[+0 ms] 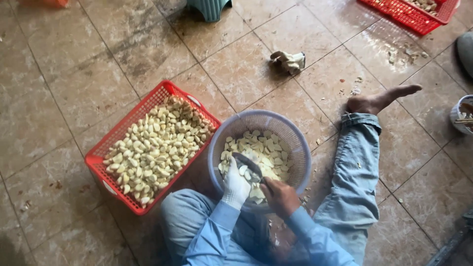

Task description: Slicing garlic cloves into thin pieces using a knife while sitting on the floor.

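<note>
Garlic clove (245,170): pale, smooth, small; it is being pinched in the fingers of the left hand (236,186), which is being worn inside a white knitted glove. A knife (249,166), dark-bladed and slightly curved, is being gripped in the closed bare right hand (280,196), with its blade being laid against the clove. Both hands are being held over the near rim of a round basket (290,135) of pale lilac perforated plastic, in which a shallow heap of peeled garlic (268,152), ivory and glossy, is being kept. Just beside it, to the left, a rectangular red crate (111,140) of latticed plastic is being filled with more cloves (155,148), matt cream. Sleeves and trousers of light blue cloth are being worn; one leg is being stretched out, its bare foot (377,101) being rested on the floor (59,83) of mottled brown glazed tiles. A crumpled rag (288,61) is being left beyond; a second red crate (409,15) is being kept at the far right corner.
</note>
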